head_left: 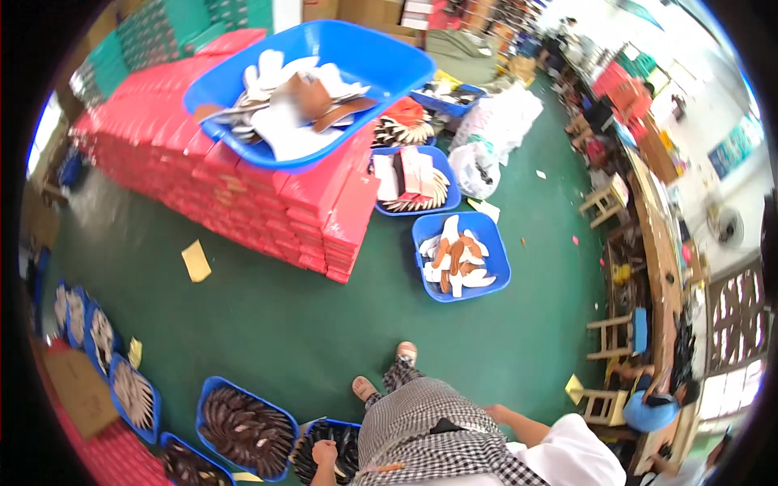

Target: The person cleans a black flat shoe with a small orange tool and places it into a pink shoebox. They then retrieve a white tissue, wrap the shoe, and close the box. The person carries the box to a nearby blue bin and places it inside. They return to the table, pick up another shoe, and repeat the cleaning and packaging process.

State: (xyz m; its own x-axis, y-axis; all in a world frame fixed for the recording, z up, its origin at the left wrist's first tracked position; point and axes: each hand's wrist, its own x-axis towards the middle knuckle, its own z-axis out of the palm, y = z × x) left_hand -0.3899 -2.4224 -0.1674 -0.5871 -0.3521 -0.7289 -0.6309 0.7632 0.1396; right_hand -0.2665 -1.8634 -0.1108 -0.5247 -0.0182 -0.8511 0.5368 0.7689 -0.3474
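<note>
My left hand (325, 451) hangs low beside my checked apron (442, 421), its fingers curled in and nothing visible in them. Below it is a blue tub (344, 422) of dark shoe parts. On my other side, my right hand (496, 412) is at the apron's edge, small and blurred, with its fingers mostly hidden. Ahead on the floor, out of reach of both hands, stands a blue tub (502, 283) with white and brown insole-shaped pieces. A larger blue tub (389, 50) of similar pieces rests on stacked red boxes (267, 206).
More blue tubs of shoe parts line the lower left, including a tub of dark pieces (212, 389). White plastic bags (506, 117) stand beyond the floor tubs. Along the right run a long workbench (660, 251), wooden stools (608, 405) and seated people. Yellow paper (195, 262) lies on the green floor.
</note>
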